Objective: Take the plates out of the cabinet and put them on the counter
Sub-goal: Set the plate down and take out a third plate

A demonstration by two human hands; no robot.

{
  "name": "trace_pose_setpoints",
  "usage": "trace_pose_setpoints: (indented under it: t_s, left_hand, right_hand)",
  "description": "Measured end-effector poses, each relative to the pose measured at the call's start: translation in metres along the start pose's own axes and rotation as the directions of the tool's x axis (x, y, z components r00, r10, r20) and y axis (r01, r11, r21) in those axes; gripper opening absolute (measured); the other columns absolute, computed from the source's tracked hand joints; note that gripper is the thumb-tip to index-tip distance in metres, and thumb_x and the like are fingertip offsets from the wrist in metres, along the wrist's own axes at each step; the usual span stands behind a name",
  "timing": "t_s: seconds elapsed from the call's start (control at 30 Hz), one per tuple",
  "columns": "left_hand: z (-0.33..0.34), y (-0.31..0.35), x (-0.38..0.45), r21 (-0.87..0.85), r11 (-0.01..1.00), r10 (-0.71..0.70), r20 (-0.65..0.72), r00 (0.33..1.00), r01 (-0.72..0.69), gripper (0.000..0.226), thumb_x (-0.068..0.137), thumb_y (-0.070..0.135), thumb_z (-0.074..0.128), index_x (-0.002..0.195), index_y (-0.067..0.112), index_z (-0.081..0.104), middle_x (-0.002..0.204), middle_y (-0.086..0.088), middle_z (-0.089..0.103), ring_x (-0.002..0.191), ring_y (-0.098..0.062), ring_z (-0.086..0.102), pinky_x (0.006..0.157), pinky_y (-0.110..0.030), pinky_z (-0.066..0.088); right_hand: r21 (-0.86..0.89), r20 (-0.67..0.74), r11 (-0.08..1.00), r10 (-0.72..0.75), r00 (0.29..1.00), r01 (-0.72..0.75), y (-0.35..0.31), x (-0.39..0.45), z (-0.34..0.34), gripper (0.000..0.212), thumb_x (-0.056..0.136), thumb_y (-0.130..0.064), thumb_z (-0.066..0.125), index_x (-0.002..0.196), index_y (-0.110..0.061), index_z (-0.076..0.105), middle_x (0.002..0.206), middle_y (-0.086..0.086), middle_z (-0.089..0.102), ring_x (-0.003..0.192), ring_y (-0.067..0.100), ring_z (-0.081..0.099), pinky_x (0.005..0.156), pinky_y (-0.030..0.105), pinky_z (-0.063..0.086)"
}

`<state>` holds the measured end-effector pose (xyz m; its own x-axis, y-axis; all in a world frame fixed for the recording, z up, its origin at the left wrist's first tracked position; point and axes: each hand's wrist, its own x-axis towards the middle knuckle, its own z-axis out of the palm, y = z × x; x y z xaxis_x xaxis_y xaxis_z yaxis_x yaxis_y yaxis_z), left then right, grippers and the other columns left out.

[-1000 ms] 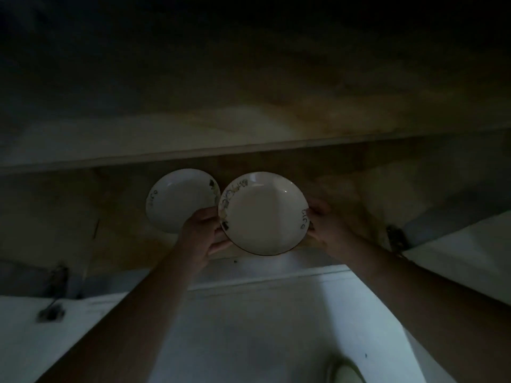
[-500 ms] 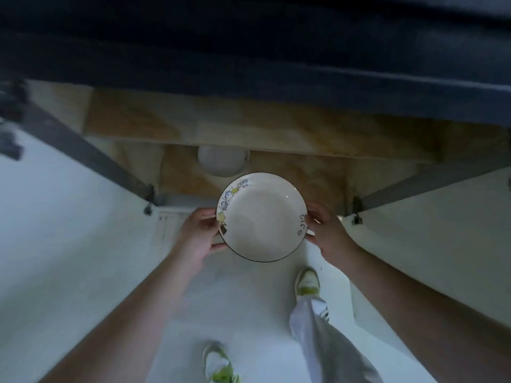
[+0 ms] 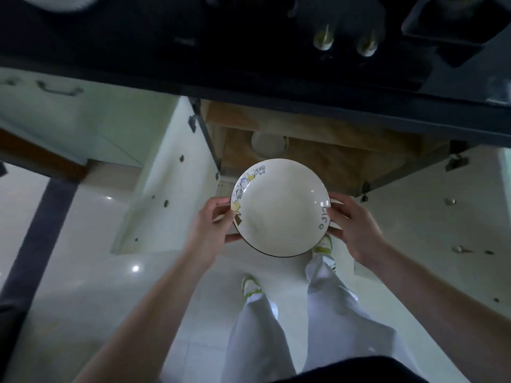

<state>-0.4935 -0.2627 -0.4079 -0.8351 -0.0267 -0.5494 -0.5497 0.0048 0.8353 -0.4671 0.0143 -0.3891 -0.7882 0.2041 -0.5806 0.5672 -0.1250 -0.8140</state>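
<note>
Plate (image 3: 280,207): out of the cabinet (image 3: 304,150), level, in front of its open doors.
Grip: left hand (image 3: 213,225) and right hand (image 3: 351,225) clasp opposite rims.
Counter (image 3: 249,51): dark, far, above.
Advice: lift level, clear the edge, land flat.
Left behind: another plate (image 3: 269,140) inside.

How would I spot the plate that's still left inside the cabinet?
Find the open cabinet with the wood-coloured inside, under the dark counter. Just beyond the held plate, a second plate lies on the shelf in shadow. It looks smaller and dimmer, and nobody's hands touch it, while the near one shows drawings and lettering on its rim.
</note>
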Motion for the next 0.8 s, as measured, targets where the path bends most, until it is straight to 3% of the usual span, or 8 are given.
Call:
trace_pose_setpoints:
  t_s: [0.23, 0.43, 0.53, 0.7, 0.8]
  left_hand:
    - [-0.013, 0.063, -0.086, 0.043, 0.991, 0.124, 0.051, 0.991, -0.127, 0.02, 0.098, 0.006, 0.056, 0.109, 0.02, 0.065, 0.105, 0.004, 0.072, 0.09, -0.008, 0.068, 0.065, -0.035, 0.061]
    - [0.006, 0.1, -0.138, 0.065, 0.969, 0.226, 0.146, 0.963, -0.237, 0.024, 0.097, 0.009, 0.059, 0.102, 0.03, 0.069, 0.102, 0.007, 0.072, 0.094, -0.01, 0.069, 0.068, -0.036, 0.061]
    - [0.029, 0.119, -0.167, 0.128, 0.94, 0.296, 0.164, 0.941, -0.318, 0.025, 0.096, 0.013, 0.061, 0.101, 0.036, 0.068, 0.106, 0.01, 0.072, 0.101, -0.013, 0.068, 0.076, -0.042, 0.061]
    - [0.086, 0.143, -0.224, 0.179, 0.877, 0.399, 0.249, 0.883, -0.447, 0.025, 0.096, 0.018, 0.062, 0.103, 0.042, 0.068, 0.105, 0.019, 0.072, 0.092, -0.003, 0.07, 0.073, -0.032, 0.06]
    - [0.135, 0.142, -0.257, 0.212, 0.851, 0.419, 0.279, 0.864, -0.48, 0.025, 0.095, 0.021, 0.064, 0.103, 0.044, 0.067, 0.109, 0.017, 0.072, 0.1, -0.001, 0.066, 0.082, -0.029, 0.053]
  right_hand:
    - [0.068, -0.019, 0.994, -0.079, 0.997, 0.08, -0.044, -0.102, -0.01, 0.026, 0.097, -0.004, 0.053, 0.116, -0.019, 0.064, 0.101, 0.001, 0.074, 0.086, 0.011, 0.071, 0.065, 0.022, 0.057]
    - [0.103, -0.068, 0.983, -0.143, 0.987, 0.149, -0.066, -0.158, -0.044, 0.028, 0.095, -0.007, 0.056, 0.11, -0.028, 0.069, 0.102, -0.001, 0.073, 0.093, 0.016, 0.071, 0.067, 0.025, 0.058]
    - [0.117, -0.101, 0.97, -0.202, 0.974, 0.213, -0.077, -0.187, -0.068, 0.03, 0.096, -0.009, 0.057, 0.108, -0.033, 0.069, 0.102, -0.005, 0.073, 0.096, 0.016, 0.07, 0.069, 0.026, 0.059]
    - [0.18, -0.159, 0.925, -0.308, 0.938, 0.335, -0.081, -0.244, -0.134, 0.034, 0.097, -0.008, 0.054, 0.109, -0.036, 0.069, 0.107, -0.001, 0.073, 0.099, 0.016, 0.07, 0.075, 0.029, 0.058]
    - [0.205, -0.199, 0.898, -0.351, 0.915, 0.389, -0.073, -0.286, -0.187, 0.035, 0.098, -0.005, 0.051, 0.114, -0.031, 0.068, 0.11, -0.001, 0.072, 0.1, 0.016, 0.069, 0.076, 0.028, 0.058]
